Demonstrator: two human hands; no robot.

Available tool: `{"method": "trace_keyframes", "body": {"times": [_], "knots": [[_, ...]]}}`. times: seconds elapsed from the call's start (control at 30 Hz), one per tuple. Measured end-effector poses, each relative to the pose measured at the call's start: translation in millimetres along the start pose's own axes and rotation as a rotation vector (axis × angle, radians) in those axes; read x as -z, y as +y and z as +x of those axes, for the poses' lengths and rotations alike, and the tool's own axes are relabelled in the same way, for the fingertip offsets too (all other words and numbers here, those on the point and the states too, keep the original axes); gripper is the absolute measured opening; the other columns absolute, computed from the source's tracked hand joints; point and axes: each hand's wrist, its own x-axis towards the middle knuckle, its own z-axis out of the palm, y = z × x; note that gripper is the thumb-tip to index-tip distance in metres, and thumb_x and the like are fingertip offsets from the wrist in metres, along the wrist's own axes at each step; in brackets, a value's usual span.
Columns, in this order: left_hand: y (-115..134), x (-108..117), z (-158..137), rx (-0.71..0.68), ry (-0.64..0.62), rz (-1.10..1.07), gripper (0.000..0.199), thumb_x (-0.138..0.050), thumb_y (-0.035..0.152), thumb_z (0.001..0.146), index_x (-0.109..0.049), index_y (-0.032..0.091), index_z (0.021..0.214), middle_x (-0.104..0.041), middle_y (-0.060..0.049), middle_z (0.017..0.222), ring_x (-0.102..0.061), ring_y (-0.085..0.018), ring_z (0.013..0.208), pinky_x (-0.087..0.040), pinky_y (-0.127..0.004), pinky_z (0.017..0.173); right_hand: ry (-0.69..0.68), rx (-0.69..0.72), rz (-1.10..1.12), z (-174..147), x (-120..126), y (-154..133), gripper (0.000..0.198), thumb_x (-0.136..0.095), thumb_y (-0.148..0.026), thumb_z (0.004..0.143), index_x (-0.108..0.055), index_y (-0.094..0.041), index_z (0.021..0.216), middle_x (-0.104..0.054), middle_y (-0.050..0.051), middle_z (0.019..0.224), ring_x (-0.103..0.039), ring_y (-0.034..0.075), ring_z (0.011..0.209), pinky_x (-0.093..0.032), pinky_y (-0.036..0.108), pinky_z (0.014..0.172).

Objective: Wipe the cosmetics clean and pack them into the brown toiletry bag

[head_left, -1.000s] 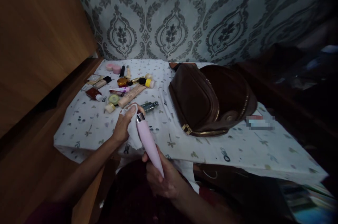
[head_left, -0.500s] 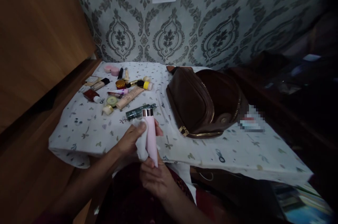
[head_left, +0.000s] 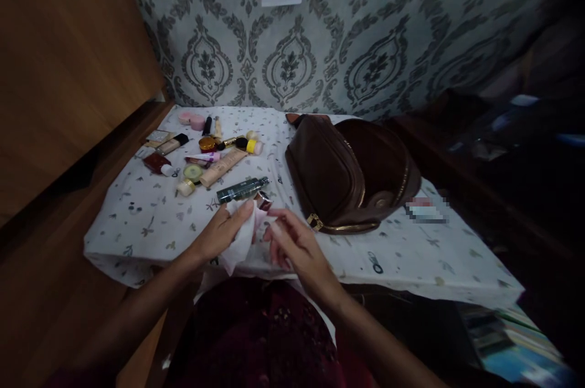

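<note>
My left hand is closed around a white wipe and a slim pink bottle. Most of the bottle is covered by the wipe, but its shiny silver cap sticks out at the top. Just to the right, my right hand has its fingers apart and bent, with nothing seen in them; the fingertips are close to the bottle, and whether they touch it I cannot tell. Right behind the cap, a dark green bottle lies on the tablecloth.
Several cosmetics lie at the left, among them a beige tube, a dark red bottle and a yellow-capped jar. A brown bag stands unzipped at the right on the patterned tablecloth. A wooden cabinet borders the left.
My right hand has let go of the pink bottle's lower end and moved up and right. The bottle has tipped and is now mostly covered by the wipe in my left hand.
</note>
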Motion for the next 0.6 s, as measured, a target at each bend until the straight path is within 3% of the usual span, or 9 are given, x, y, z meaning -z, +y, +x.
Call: {"method": "trace_keyframes", "body": {"times": [0.07,0.2,0.3,0.4,0.5,0.6], "knots": [[3.9,-1.1,-0.7,-0.014,-0.042,0.038,0.062,-0.04,0.063,0.093,-0.058,0.018,0.055,-0.056,0.0,0.049,-0.051,-0.014,0.051,-0.04,-0.024,0.05,0.031,0.12,-0.07,9.7,2.1,-12.4,0.048,-0.065,-0.058,0.083,-0.055,-0.023,0.113,-0.053,-0.005,0.073,-0.045,0.008,0.05,-0.035,0.022,0.046],[2.8,-1.5,-2.2,-0.012,-0.044,0.044,0.057,-0.043,0.057,0.095,-0.06,0.018,0.057,-0.061,-0.001,0.052,-0.056,-0.015,0.054,-0.046,-0.025,0.058,-0.02,0.295,-0.256,24.5,4.2,-24.1,0.033,-0.067,-0.049,0.085,-0.06,-0.02,0.098,-0.056,-0.002,0.077,-0.051,0.011,0.066,-0.041,0.023,0.059],[-5.2,1.3,-2.0,0.06,-0.06,0.002,0.053,-0.045,0.056,0.094,-0.061,0.017,0.061,-0.063,-0.001,0.054,-0.056,-0.014,0.052,-0.046,-0.025,0.056,-0.104,0.289,-0.303,27.3,9.6,-25.7,0.028,-0.063,-0.046,0.089,-0.058,-0.02,0.094,-0.053,-0.004,0.072,-0.047,0.009,0.061,-0.038,0.022,0.056],[-11.0,4.7,0.5,0.16,-0.095,-0.059,0.043,-0.045,0.055,0.093,-0.062,0.018,0.079,-0.062,0.001,0.058,-0.054,-0.014,0.049,-0.043,-0.024,0.051,-0.152,0.244,-0.31,25.1,16.4,-27.6,0.027,-0.061,-0.046,0.091,-0.057,-0.02,0.098,-0.049,-0.005,0.07,-0.042,0.007,0.053,-0.034,0.021,0.05],[-7.5,5.3,3.8,0.046,-0.057,0.023,0.028,-0.05,0.045,0.092,-0.061,0.02,0.101,-0.066,0.0,0.083,-0.06,-0.016,0.073,-0.048,-0.026,0.068,-0.138,0.231,-0.315,22.2,20.1,-28.0,0.028,-0.061,-0.047,0.091,-0.058,-0.021,0.101,-0.045,-0.006,0.069,-0.041,0.007,0.052,-0.034,0.021,0.049],[2.7,1.6,3.5,-0.123,-0.072,0.191,0.032,-0.039,0.043,0.099,-0.06,0.019,0.1,-0.065,-0.002,0.092,-0.059,-0.018,0.089,-0.046,-0.029,0.083,-0.098,0.259,-0.38,20.2,19.5,-25.0,0.028,-0.061,-0.046,0.091,-0.058,-0.021,0.101,-0.048,-0.005,0.071,-0.043,0.008,0.056,-0.036,0.021,0.05]]}}
